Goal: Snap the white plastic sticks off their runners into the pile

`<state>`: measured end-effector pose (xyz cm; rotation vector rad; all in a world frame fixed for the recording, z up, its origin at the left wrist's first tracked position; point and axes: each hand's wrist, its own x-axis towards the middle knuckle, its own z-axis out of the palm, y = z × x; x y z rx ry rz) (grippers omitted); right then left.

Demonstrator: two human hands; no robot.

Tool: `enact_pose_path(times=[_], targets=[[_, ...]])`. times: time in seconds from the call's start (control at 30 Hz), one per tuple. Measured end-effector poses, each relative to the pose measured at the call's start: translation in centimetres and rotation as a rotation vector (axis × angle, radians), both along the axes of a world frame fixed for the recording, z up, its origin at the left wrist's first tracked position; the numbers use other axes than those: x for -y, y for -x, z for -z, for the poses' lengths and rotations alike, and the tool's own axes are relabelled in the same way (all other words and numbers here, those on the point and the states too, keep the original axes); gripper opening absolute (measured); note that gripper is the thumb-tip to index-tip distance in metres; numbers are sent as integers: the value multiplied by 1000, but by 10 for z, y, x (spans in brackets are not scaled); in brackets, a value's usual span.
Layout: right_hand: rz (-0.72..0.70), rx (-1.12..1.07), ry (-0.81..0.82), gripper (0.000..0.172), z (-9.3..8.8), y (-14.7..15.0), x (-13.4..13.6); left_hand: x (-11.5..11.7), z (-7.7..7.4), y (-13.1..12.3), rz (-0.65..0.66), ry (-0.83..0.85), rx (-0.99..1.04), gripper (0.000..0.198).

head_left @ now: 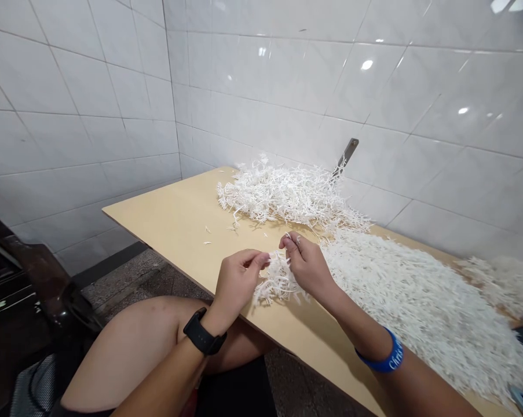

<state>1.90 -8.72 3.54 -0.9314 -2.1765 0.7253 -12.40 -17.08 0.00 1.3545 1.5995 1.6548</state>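
Between my hands hangs a small bunch of white branching sprigs (279, 281), plastic-looking, just over the near edge of the table. My left hand (239, 281), with a black watch on its wrist, pinches the bunch at its upper left. Thumb and fingers of my right hand (304, 263) are closed on a thin white piece that sticks out by the fingertips. Behind them lies a tangled heap of the same white sprigs (282, 194). A broad spread of short white pieces (400, 289) covers the table to the right of my right hand.
The tan table (165, 208) stands against a white tiled wall (261, 75). A flat metal bar (347, 155) leans up behind the heap. A few loose bits (207, 230) lie left of it. A paler pile (504, 284) sits far right. Dark wooden furniture (48, 278) is at left.
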Motion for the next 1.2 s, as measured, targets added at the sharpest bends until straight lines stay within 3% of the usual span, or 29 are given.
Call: enact_pose_path(times=[0.1,0.17,0.3,0.5,0.57,0.63,0.7,0.77,0.83,0.93,1.1,1.2], targets=[[68,-55,-30,27,-2,-7,-7,-4,2,23,-168,-38,122,29],[75,-87,38,27,-6,-10,-10,-6,3,34,-184,-2,110,28],[66,-119,194,29,-9,-9,-9,-9,9,27,-48,154,27,27],[49,-120,248,32,-3,1,-3,-7,7,2,214,35,0,37],[29,-115,242,32,1,3,-2,-6,4,-3,248,29,50,38],[11,-106,228,32,3,5,2,-6,4,-4,179,36,110,34],[-4,-103,193,31,3,6,9,-9,5,2,25,37,161,35],[-21,-107,151,30,-1,6,18,-14,6,15,-138,34,214,36],[-31,-115,136,29,-6,6,25,-17,8,30,-214,26,264,33],[-16,-135,171,29,-10,5,27,-17,8,38,-61,38,284,31],[26,-154,199,31,-3,9,19,-4,-1,9,352,91,166,41],[5,-149,201,30,2,10,21,-1,-4,2,270,126,158,45]])
